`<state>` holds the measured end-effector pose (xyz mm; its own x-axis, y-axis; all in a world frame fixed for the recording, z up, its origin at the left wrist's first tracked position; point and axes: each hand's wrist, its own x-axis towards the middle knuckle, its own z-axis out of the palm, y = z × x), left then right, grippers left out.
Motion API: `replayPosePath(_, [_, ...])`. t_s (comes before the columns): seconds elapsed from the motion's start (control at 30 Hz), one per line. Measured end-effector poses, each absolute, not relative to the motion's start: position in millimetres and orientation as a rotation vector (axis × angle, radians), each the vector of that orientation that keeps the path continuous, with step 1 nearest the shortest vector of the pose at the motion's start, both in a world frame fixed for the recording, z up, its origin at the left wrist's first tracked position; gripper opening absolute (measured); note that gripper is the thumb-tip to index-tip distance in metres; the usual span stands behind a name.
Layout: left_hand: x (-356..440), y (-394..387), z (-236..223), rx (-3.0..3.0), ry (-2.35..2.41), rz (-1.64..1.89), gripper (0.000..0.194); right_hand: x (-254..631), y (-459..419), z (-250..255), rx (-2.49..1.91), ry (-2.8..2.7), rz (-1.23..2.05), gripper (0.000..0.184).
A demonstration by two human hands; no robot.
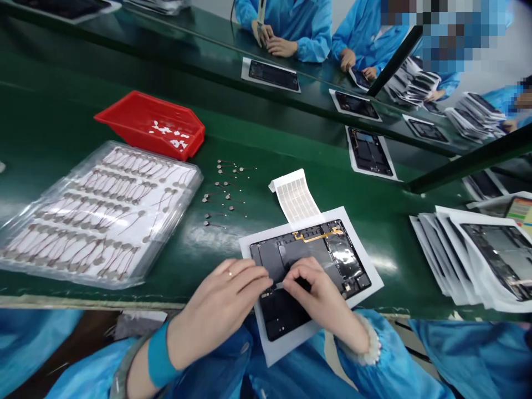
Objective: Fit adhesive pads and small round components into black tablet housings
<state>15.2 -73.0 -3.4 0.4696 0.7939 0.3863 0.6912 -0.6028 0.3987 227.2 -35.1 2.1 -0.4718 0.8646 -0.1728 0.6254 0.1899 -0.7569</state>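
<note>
A black tablet housing with a gold flex cable lies on white backing paper, its near part past the table edge. Over its left side my left hand curves with fingers pressed together; its thumb is hidden beneath, and what it holds is unclear. My right hand pinches a small pale strip just above the housing, close to the left fingertips. Beyond the housing is a sheet of grey stickers. Several small coin-shaped motors with wires lie loose to the left.
A clear plastic tray of wired motors is at the left, with a red bin of white scraps behind it. Stacked housings stand at the right. A green post rises from the bench; co-workers' hands are across it.
</note>
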Motion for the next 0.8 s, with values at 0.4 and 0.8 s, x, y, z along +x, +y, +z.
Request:
replayPosePath(0.4, [12.3,-89.1,-40.5,2.530,1.327,0.826,0.029,196.4,-44.7,-8.2,-1.639,-2.166,0.795,0.016])
replayPosePath(0.8, [11.9,-89.5,-42.6,2.530,1.332,0.813,0.027,192.9,-47.7,-9.0,-1.687,-2.180,0.739,0.017])
